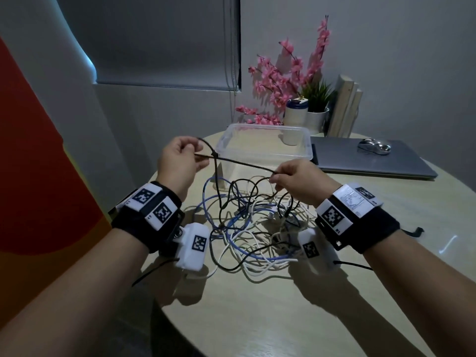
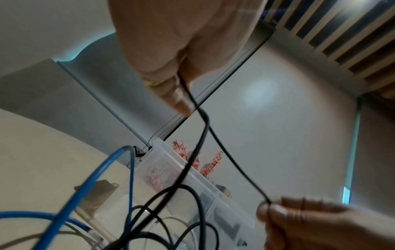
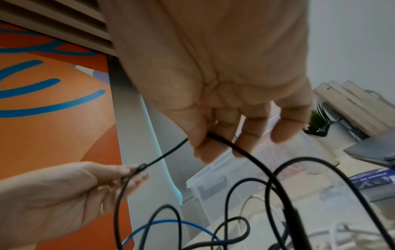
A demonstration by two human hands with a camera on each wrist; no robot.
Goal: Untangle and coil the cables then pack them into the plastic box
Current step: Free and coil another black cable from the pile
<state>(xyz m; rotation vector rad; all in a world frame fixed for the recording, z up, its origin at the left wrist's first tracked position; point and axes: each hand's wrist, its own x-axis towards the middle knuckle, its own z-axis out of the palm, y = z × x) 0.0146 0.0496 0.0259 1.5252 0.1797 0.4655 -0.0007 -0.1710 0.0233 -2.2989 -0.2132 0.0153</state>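
Note:
A tangle of black, white and blue cables [image 1: 255, 225] lies on the round table in front of me. My left hand [image 1: 180, 161] is raised above it and pinches a black cable [image 1: 244, 164] where it forms a small crossed loop [image 1: 210, 150]. My right hand [image 1: 296, 180] pinches the same black cable further along, so a straight stretch runs between the hands. The left wrist view shows the black cable [image 2: 224, 152] leaving my left fingers [image 2: 177, 99] toward my right hand [image 2: 299, 218]. In the right wrist view my right fingers [image 3: 203, 135] pinch the black cable [image 3: 245, 155]. The clear plastic box [image 1: 262, 143] stands empty behind the hands.
A closed grey laptop [image 1: 371, 161] with a silver mouse [image 1: 374, 147] lies at the right. Behind the box are pink artificial flowers [image 1: 283, 81], a white canister [image 1: 296, 114] and a small potted plant [image 1: 318, 104]. An orange wall panel [image 1: 38, 176] stands on the left.

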